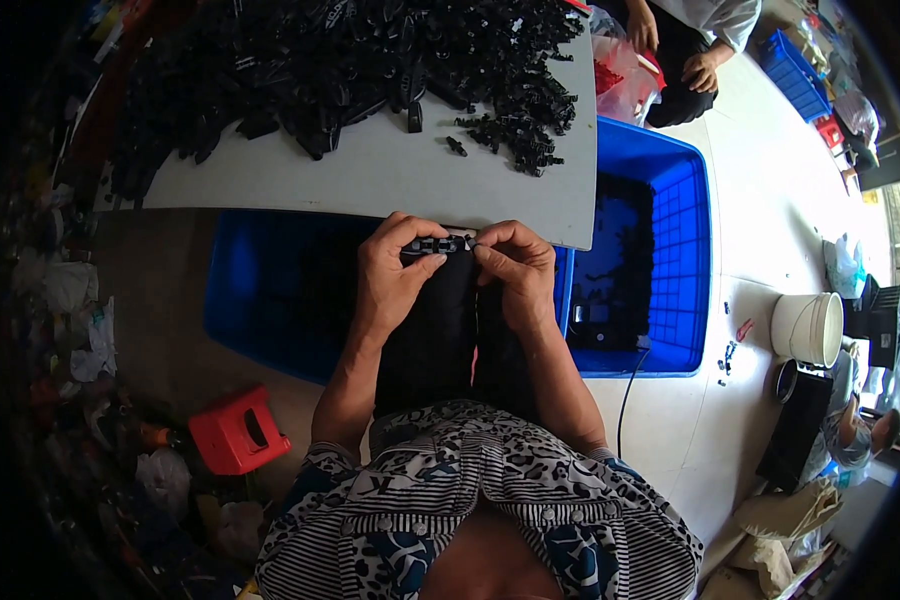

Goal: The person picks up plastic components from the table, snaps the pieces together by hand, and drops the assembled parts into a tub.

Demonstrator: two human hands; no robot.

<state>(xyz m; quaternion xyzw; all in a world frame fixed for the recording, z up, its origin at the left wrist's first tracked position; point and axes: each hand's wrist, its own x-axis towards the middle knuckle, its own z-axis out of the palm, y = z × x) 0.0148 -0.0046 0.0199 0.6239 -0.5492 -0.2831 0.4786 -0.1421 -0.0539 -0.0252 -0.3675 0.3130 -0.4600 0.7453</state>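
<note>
Just off the table's front edge, my left hand (385, 278) pinches a small black plastic part (435, 245) between thumb and fingers, its long side lying left to right. My right hand (522, 272) is closed at the part's right end, thumb against forefinger. A tiny pale or shiny piece (468, 243) shows at those fingertips; its kind is too small to tell. Beyond both hands, a large heap of black plastic parts (370, 70) covers the back of the white table (370, 185). One loose black part (456, 146) lies apart in front of the heap.
Blue crates (682, 240) stand beside and under the table, the right one holding black parts. A red plastic stool (235, 432) is at the lower left. Across the table corner sits another person (705, 70) by a bag of red pieces (625, 75). A white bucket (805, 328) stands far right.
</note>
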